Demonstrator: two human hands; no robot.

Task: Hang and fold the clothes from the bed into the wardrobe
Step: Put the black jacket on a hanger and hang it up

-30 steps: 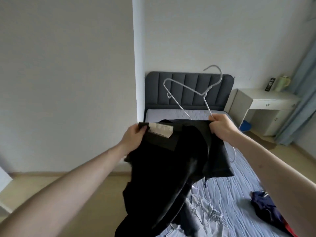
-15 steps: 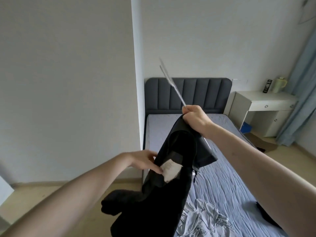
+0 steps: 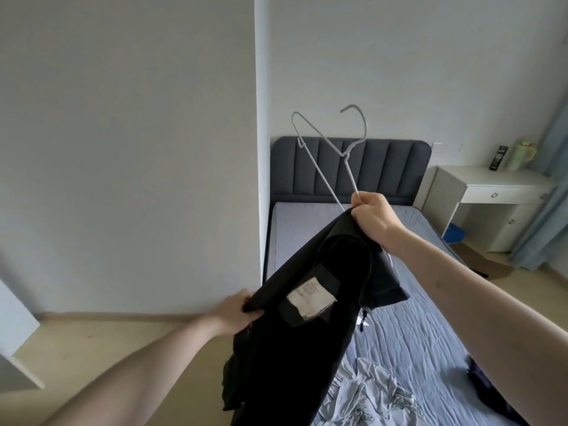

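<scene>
A black garment [image 3: 295, 348] with a pale label inside hangs in front of me, stretched slantwise between both hands. My right hand [image 3: 373, 215] grips its upper edge together with a grey wire hanger [image 3: 329, 149], whose hook points up toward the headboard. My left hand [image 3: 235, 313] grips the garment's lower left edge near the wall. The rest of the garment drapes down over the bed's near corner.
The bed [image 3: 415, 318] has a blue-grey sheet and a dark padded headboard [image 3: 350, 167]. A crumpled light grey garment [image 3: 368, 395] lies on its near end, a dark one [image 3: 479, 376] at the right. A white desk [image 3: 491, 198] stands beside the bed. A white panel [image 3: 18, 348] juts in at the left.
The hanger has turned so its full triangle and hook show again. My left hand moved down and left, now gripping the garment's edge and pulling it taut. My right hand stayed high.
</scene>
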